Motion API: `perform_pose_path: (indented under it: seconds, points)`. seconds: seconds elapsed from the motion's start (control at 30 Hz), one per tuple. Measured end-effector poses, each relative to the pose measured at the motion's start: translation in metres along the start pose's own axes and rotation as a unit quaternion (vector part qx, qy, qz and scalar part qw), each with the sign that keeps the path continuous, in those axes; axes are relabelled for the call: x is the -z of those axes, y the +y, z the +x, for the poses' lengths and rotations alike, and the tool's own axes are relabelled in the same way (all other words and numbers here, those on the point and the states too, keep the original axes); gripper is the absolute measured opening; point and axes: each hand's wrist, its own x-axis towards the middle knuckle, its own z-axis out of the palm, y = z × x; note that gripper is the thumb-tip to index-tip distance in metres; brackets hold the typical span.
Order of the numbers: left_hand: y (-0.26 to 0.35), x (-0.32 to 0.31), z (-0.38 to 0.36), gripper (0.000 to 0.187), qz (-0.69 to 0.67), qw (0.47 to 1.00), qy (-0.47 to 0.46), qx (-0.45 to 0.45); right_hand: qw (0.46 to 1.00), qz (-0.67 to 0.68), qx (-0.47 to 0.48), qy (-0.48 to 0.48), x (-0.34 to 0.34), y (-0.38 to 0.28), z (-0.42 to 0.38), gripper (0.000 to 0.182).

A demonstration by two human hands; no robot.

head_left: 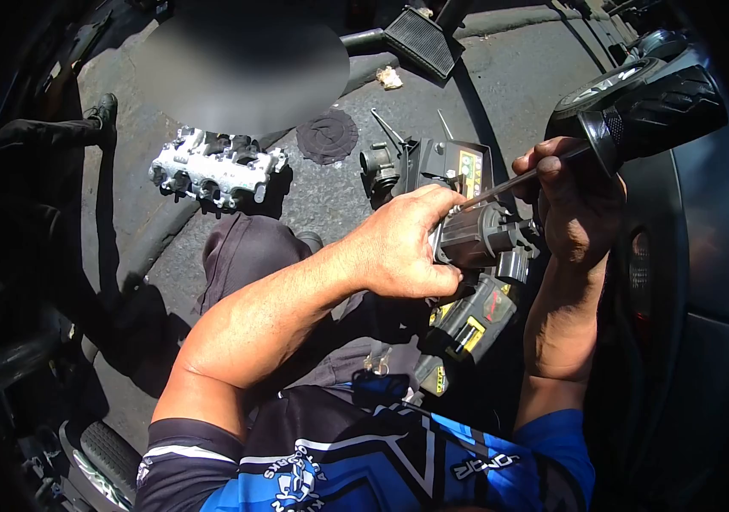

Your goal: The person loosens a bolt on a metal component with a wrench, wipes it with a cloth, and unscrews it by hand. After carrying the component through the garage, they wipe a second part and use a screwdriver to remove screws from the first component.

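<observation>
My left hand (403, 243) is closed around a dark cylindrical engine part (471, 237) with a plug socket on its side, held up in front of my torso. My right hand (574, 200) grips the thin metal shaft of a screwdriver (522, 179) between thumb and fingers. Its thick black ribbed handle (667, 111) points up and to the right. The shaft slants down to the upper edge of the engine part, beside my left thumb and fingers. Whether the tip presses into the part is hard to make out.
On the ground lie a silver cylinder head (215, 166), a throttle body (379, 166), a black box with a warning label (469, 166) and a yellow-labelled box (475, 316). A car body (706, 230) stands at right. Another person's leg (49, 136) shows at left.
</observation>
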Motion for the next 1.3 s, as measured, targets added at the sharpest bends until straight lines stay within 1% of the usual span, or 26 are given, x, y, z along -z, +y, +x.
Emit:
perform_pose_path:
  seconds: [0.03,0.07,0.13,0.23,0.27,0.3,0.4,0.43,0.5,0.57,0.63,0.67,0.7,0.77,0.87,0.93,0.97,1.0,1.03,1.07,1.1,1.13,1.17,1.23,1.27,1.3]
  points:
    - [0.002,0.003,-0.004,0.070,0.017,1.000,0.005,-0.002,1.000,0.000,0.018,0.008,-0.007,0.004,0.001,0.013]
    - [0.004,0.002,-0.005,0.071,0.024,1.000,0.010,0.005,0.999,0.004,0.048,-0.024,0.001,0.009,0.002,0.015]
    - [0.007,-0.007,0.001,0.070,0.006,1.000,-0.002,0.002,0.996,0.023,0.063,-0.064,0.014,0.010,0.002,0.021]
    - [0.012,-0.018,0.006,0.071,-0.001,1.000,-0.006,-0.023,0.994,0.071,0.042,-0.066,0.009,-0.014,-0.007,0.030]
    - [0.011,-0.021,0.006,0.071,-0.003,1.000,-0.001,-0.017,0.993,0.096,-0.007,-0.061,0.014,-0.017,-0.012,0.031]
    - [0.010,-0.028,0.006,0.072,-0.018,1.000,0.001,-0.013,0.988,0.130,-0.040,-0.076,0.017,-0.023,-0.014,0.029]
    - [0.012,-0.022,0.005,0.071,-0.048,0.999,-0.006,0.007,0.988,0.136,-0.036,-0.066,0.030,-0.007,-0.019,0.021]
    - [0.014,-0.020,0.006,0.071,-0.065,0.998,-0.009,0.015,0.990,0.115,-0.015,-0.079,0.031,-0.005,-0.017,0.021]
    - [0.006,-0.024,0.007,0.072,-0.046,0.999,0.000,-0.015,0.992,0.072,0.027,-0.105,0.043,0.011,-0.014,0.021]
    - [0.002,-0.029,0.008,0.072,-0.039,0.999,0.000,-0.029,0.998,0.036,0.009,-0.060,0.031,0.003,-0.015,0.022]
    - [0.001,-0.031,0.007,0.071,-0.033,0.999,0.004,-0.040,0.999,0.015,-0.010,-0.031,0.007,-0.026,-0.019,0.024]
    - [0.002,-0.031,0.007,0.071,-0.034,0.999,0.004,-0.040,0.998,0.052,-0.032,-0.034,0.011,-0.024,-0.020,0.025]
    - [0.002,-0.030,0.007,0.071,-0.035,0.999,0.004,-0.040,0.987,0.100,-0.122,-0.014,0.034,-0.007,-0.020,0.022]
    - [0.002,-0.028,0.005,0.071,-0.034,0.999,0.012,-0.037,0.992,0.112,-0.049,-0.035,0.039,0.011,-0.025,0.018]
    - [0.007,-0.027,0.003,0.071,-0.032,0.999,0.011,-0.032,0.990,0.107,0.017,-0.091,0.035,0.016,-0.016,0.017]
    - [0.012,-0.027,0.000,0.071,-0.027,0.999,0.014,-0.014,0.990,0.108,-0.028,-0.087,0.027,0.005,-0.017,0.025]
    - [0.011,-0.029,0.001,0.071,-0.026,0.998,0.025,-0.042,0.991,0.098,-0.048,-0.081,0.024,-0.003,-0.019,0.028]
    - [0.009,-0.034,0.002,0.071,-0.023,0.998,0.032,-0.053,0.980,0.160,-0.118,-0.025,0.019,-0.017,-0.021,0.031]
    - [0.007,-0.037,0.002,0.071,-0.021,0.997,0.040,-0.065,0.970,0.191,-0.150,-0.026,0.019,-0.025,-0.020,0.029]
    - [0.012,-0.033,0.004,0.073,-0.025,0.999,0.016,-0.044,0.973,0.190,-0.126,-0.038,0.028,-0.013,-0.023,0.027]
    - [0.012,-0.034,0.006,0.073,-0.023,0.999,0.009,-0.045,0.977,0.182,-0.099,-0.041,0.045,0.000,-0.026,0.025]
    - [0.011,-0.037,0.007,0.073,-0.021,0.999,0.005,-0.043,0.981,0.161,-0.097,-0.043,0.051,0.003,-0.024,0.021]
    - [0.010,-0.039,0.008,0.073,-0.018,0.999,0.001,-0.041,0.984,0.144,-0.081,-0.061,0.054,0.006,-0.024,0.020]
    - [0.009,-0.042,0.007,0.071,-0.020,0.998,0.019,-0.054,0.988,0.109,-0.050,-0.097,0.051,0.007,-0.021,0.019]
    - [0.010,-0.042,0.006,0.071,-0.018,0.998,0.021,-0.054,0.984,0.109,-0.013,-0.140,0.057,0.014,-0.017,0.028]
    - [0.011,-0.041,0.006,0.071,-0.017,0.998,0.023,-0.054,0.987,0.108,-0.037,-0.115,0.055,0.014,-0.018,0.031]
